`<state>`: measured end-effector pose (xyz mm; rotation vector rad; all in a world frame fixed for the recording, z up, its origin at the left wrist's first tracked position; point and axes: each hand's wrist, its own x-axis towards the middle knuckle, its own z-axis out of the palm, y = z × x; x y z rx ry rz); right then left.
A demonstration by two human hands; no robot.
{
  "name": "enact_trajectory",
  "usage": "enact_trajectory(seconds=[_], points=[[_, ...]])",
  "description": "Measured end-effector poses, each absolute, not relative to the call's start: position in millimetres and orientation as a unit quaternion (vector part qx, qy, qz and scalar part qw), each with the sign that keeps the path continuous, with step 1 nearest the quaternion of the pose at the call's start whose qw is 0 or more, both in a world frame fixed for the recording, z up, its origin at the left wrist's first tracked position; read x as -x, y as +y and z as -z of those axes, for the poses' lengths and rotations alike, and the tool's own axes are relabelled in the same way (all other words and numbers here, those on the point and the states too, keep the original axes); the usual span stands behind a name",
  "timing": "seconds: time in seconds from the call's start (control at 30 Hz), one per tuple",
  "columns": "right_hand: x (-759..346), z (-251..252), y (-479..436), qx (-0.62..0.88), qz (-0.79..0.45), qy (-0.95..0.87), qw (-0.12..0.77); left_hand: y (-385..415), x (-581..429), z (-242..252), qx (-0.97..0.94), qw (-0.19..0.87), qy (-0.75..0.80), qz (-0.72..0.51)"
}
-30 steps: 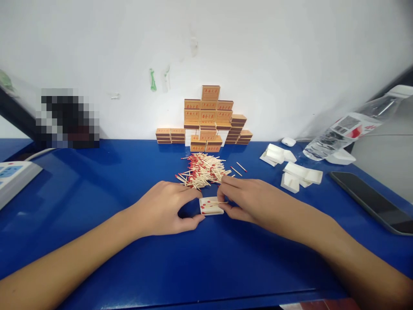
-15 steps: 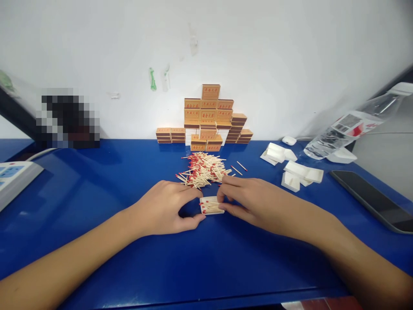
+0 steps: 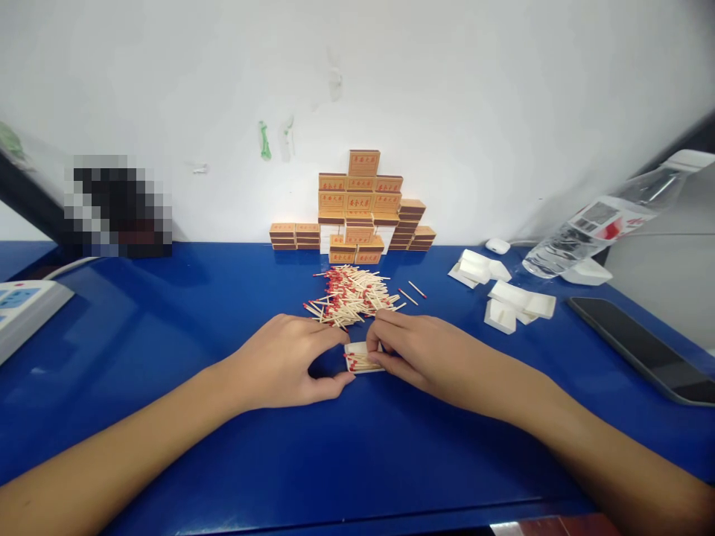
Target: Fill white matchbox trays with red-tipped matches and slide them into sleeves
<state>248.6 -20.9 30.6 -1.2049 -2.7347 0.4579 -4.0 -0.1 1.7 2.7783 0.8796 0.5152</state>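
Observation:
A small white matchbox tray (image 3: pixel 356 348) lies on the blue table between my hands, with several red-headed matches (image 3: pixel 360 363) side by side along its near half. My left hand (image 3: pixel 296 361) steadies the tray's left end between thumb and forefinger. Over the tray's right part, the fingers of my right hand (image 3: pixel 405 346) are pinched together on the matches inside and cover that end. Just beyond the tray spreads a heap of loose matches (image 3: pixel 357 294), most heads pointing left.
Stacked matchboxes (image 3: pixel 360 201) stand against the wall behind the heap. To the right are white empty trays (image 3: pixel 511 296), a white earbud case (image 3: pixel 497 246), a tilted plastic bottle (image 3: pixel 592 219) and a phone (image 3: pixel 642 346). A white power strip (image 3: pixel 33 305) sits at the left edge.
My right hand has shifted left over the tray, and the matches in it now lie closer together along the near side. My left hand stays at the tray's left end.

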Motion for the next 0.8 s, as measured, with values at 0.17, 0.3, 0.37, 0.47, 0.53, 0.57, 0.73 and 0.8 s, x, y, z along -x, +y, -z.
enact_trajectory(seconds=[0.17,0.3,0.37,0.47,0.53,0.57,0.73,0.8], points=[[-248.9,-29.1,-20.6,0.397,-0.151,-0.903,0.064,0.2,4.7,-1.9,-0.935,0.084,0.297,-0.174],[-245.4,-27.7,-20.0,0.4,-0.137,-0.904,0.06,0.2,4.7,-1.7,-0.936,0.078,0.297,-0.17],[-242.9,-26.9,-19.7,0.403,-0.142,-0.902,0.062,0.0,4.6,-1.6,-0.936,0.082,0.295,-0.17],[-241.1,-25.3,-19.7,0.402,-0.151,-0.9,0.075,-0.4,4.7,-1.7,-0.936,0.086,0.297,-0.17],[-241.1,-24.0,-20.0,0.398,-0.154,-0.901,0.084,-0.6,4.8,-2.0,-0.936,0.086,0.297,-0.167],[-241.1,-23.2,-20.2,0.396,-0.156,-0.9,0.093,-0.7,4.8,-2.2,-0.937,0.085,0.296,-0.165],[-238.3,-17.9,-20.3,0.389,-0.198,-0.888,0.145,-0.9,4.0,-2.5,-0.938,0.084,0.293,-0.165],[-237.3,-16.5,-19.9,0.384,-0.205,-0.888,0.148,-0.8,3.8,-2.4,-0.937,0.086,0.293,-0.167]])
